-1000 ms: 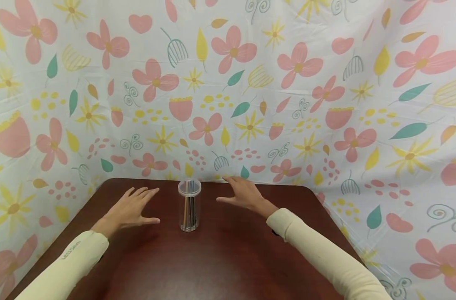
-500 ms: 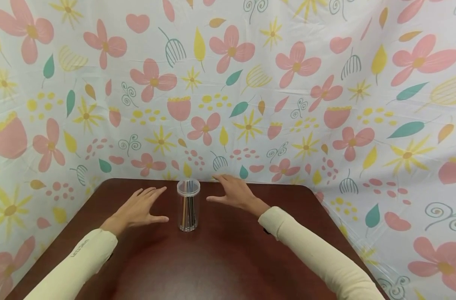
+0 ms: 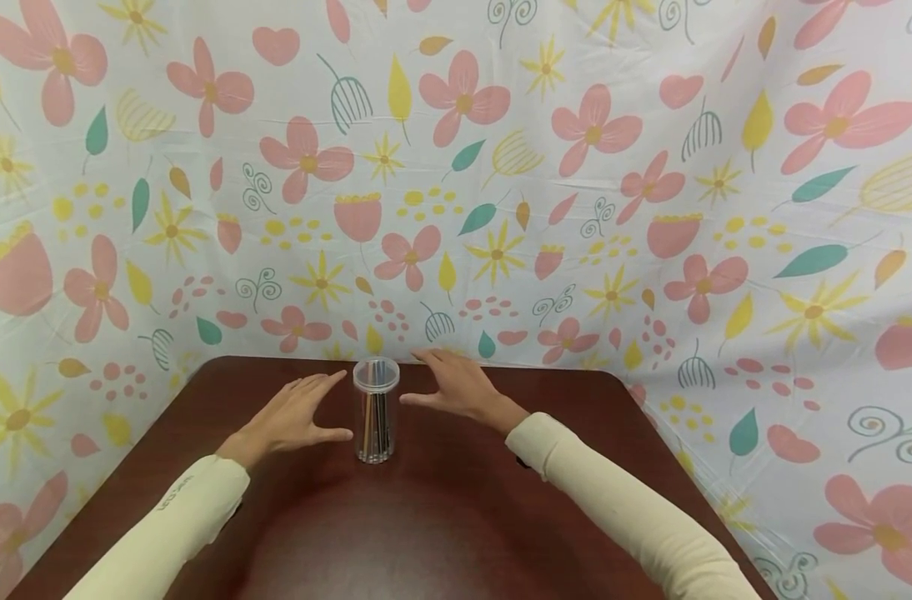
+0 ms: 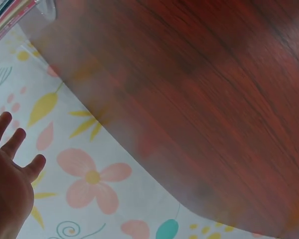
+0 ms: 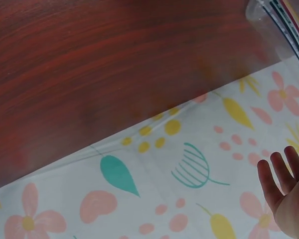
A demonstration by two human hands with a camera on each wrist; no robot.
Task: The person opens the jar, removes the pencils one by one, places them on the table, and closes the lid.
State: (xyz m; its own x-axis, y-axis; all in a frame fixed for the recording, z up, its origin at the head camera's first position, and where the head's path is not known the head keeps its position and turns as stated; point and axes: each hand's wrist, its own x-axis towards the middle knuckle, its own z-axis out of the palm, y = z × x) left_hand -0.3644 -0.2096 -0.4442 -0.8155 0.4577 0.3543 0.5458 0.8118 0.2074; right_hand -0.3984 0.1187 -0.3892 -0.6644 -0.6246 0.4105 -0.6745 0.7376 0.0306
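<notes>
The clear cylindrical container (image 3: pixel 376 410) stands upright on the table, near the far edge, between the two hands. Its long axis is vertical; its round top faces upward. The slim sticks (image 3: pixel 378 423) inside stand lengthwise, nearly parallel to that axis. The left hand (image 3: pixel 287 417) is spread, thumb apart from fingers, just beside the container. The right hand (image 3: pixel 459 387) is likewise spread on the opposite side. Neither hand grips anything. The table (image 3: pixel 396 533) has a dark red-brown, wood-grained, glossy surface with rounded far corners. White floral fabric (image 3: pixel 463 208) hangs behind and alongside it.
</notes>
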